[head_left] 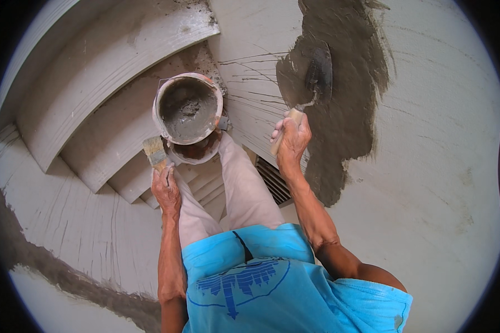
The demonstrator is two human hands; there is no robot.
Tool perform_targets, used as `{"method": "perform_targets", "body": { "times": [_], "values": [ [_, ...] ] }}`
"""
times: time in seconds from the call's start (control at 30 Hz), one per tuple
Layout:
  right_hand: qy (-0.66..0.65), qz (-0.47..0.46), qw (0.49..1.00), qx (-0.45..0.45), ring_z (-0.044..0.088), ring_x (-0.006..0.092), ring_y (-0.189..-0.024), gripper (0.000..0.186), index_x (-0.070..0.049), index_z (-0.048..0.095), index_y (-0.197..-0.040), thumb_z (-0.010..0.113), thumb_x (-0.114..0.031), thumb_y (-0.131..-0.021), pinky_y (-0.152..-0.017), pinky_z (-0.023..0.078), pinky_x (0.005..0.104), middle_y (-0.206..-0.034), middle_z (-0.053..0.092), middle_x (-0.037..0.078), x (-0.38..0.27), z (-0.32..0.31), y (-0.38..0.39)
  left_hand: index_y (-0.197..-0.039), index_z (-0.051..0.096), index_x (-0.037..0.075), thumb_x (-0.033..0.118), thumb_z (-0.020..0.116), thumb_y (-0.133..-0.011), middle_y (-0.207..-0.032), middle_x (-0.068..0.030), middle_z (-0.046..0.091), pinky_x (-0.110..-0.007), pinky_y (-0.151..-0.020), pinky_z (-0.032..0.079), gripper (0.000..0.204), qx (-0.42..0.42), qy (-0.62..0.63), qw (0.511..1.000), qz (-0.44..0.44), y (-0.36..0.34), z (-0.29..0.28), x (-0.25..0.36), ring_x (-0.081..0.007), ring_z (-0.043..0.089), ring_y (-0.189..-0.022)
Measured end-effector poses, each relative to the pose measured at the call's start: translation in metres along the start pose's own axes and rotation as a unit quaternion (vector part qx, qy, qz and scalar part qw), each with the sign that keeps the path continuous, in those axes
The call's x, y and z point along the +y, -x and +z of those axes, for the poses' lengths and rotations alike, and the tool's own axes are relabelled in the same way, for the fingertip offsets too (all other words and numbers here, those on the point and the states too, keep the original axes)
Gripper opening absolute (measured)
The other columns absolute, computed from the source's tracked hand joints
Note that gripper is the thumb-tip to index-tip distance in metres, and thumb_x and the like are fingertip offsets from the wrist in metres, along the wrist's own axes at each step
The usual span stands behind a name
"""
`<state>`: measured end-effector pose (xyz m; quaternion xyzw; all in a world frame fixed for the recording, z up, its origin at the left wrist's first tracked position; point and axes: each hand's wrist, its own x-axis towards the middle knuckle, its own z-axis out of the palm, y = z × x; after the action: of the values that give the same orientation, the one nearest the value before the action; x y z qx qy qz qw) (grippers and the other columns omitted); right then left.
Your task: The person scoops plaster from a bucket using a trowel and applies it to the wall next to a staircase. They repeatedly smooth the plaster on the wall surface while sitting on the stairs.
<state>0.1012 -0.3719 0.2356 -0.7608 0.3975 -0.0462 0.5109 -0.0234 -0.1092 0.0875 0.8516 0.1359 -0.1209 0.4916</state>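
My right hand (294,139) is closed round the wooden handle of a trowel (319,71). Its dark metal blade lies against a broad patch of wet grey mortar (350,105) on the pale wall. My left hand (166,188) grips a paintbrush (156,154) with pale bristles pointing up and away from me. Just beyond the brush, a bucket (219,105) of grey mortar stands with its rim smeared. A second container (193,160) shows partly under it, holding something brownish; the bucket hides the rest.
Curved steps (94,127) run down on the left. A dark slatted grille (273,180) lies beyond my legs. Dark drip streaks mark the pale wall (255,72) beside the bucket. Another mortar band (66,275) crosses the lower left surface.
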Motion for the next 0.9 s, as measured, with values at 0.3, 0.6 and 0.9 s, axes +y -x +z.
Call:
{"method": "perform_targets", "body": {
  "times": [0.3,0.6,0.9],
  "values": [
    [0.035,0.003,0.999,-0.028,0.054,0.0097,-0.056,0.012,-0.002,0.053,-0.094,0.054,-0.014,-0.091,-0.047,0.045,0.0257,-0.073,0.055,0.004,-0.001,0.011,-0.010,-0.102,0.071,0.001,0.009,0.060,-0.097,-0.094,-0.0212,0.066,-0.043,-0.076,0.050,0.015,-0.008,-0.017,1.000,0.004,0.000,-0.007,0.002,-0.0374,0.064,-0.086],
    [-0.017,0.029,0.999,-0.020,0.055,0.0099,-0.056,0.015,-0.002,0.055,-0.100,0.053,-0.014,-0.092,-0.047,0.047,0.0253,-0.074,0.056,0.004,-0.001,-0.002,0.006,-0.103,0.071,0.001,0.010,0.060,-0.097,-0.095,-0.0211,0.065,-0.044,-0.076,0.050,0.015,-0.001,-0.005,1.000,-0.007,0.005,-0.013,-0.002,-0.0379,0.064,-0.087],
    [0.008,0.027,0.998,-0.060,0.054,0.0101,-0.055,0.015,-0.001,0.056,-0.099,0.054,-0.013,-0.091,-0.045,0.047,0.0258,-0.074,0.057,0.005,-0.007,0.011,-0.004,-0.103,0.071,0.000,0.008,0.060,-0.096,-0.095,-0.0217,0.065,-0.044,-0.076,0.050,0.015,-0.004,-0.011,1.000,-0.003,0.006,-0.015,-0.004,-0.0382,0.065,-0.087]
  ]
}}
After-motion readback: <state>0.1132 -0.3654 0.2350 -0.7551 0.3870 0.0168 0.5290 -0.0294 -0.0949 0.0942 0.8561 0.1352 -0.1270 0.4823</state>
